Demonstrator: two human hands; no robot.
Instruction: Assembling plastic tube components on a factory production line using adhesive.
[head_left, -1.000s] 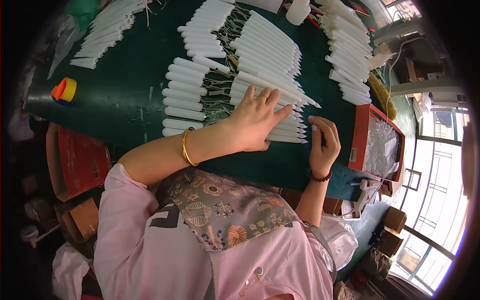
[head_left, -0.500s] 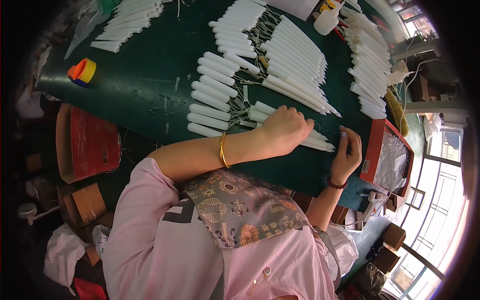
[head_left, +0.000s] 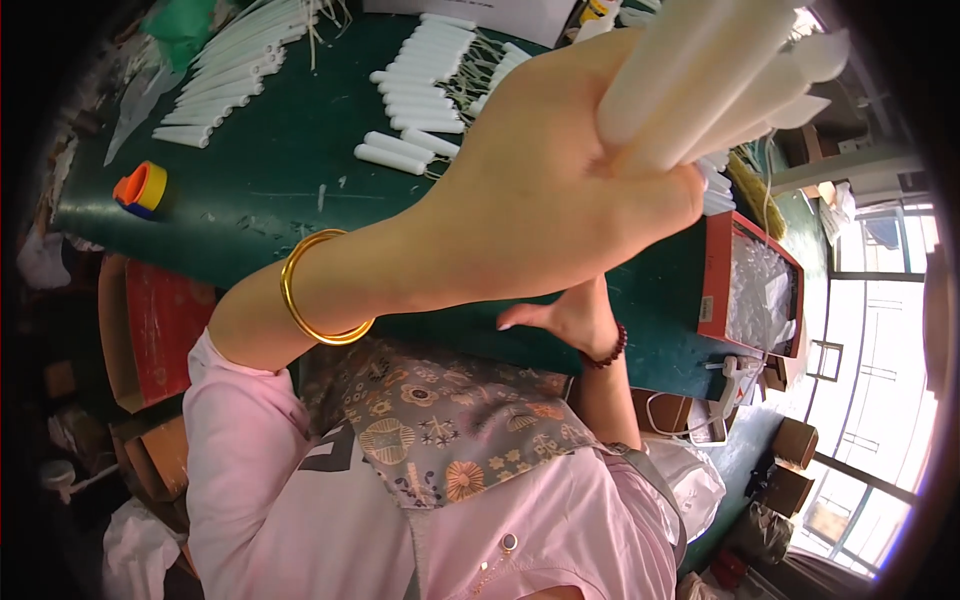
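Observation:
My left hand (head_left: 540,200), with a gold bangle (head_left: 290,285) on its wrist, is raised close to the camera. Its fingers are wrapped round a bundle of white taper candles (head_left: 695,75) with flame-shaped tips. Below it, near the table's front edge, is my right hand (head_left: 575,318), wearing a dark red bead bracelet (head_left: 612,350). The right thumb stretches out to the left with nothing seen against it; my left hand hides the other fingers. Behind the left wrist lie short white tubes (head_left: 390,152) with thin wires at their ends.
More white sticks (head_left: 235,75) lie at the table's far left. An orange, yellow and blue tape roll (head_left: 145,188) sits on the green table (head_left: 250,190). At right stands a red box (head_left: 715,275) holding clear plastic; a white glue gun (head_left: 735,380) is below it.
My left hand has lifted from the table toward the camera, bringing up the bundle of candles. My right hand has moved left. Fewer short tubes show in the near rows.

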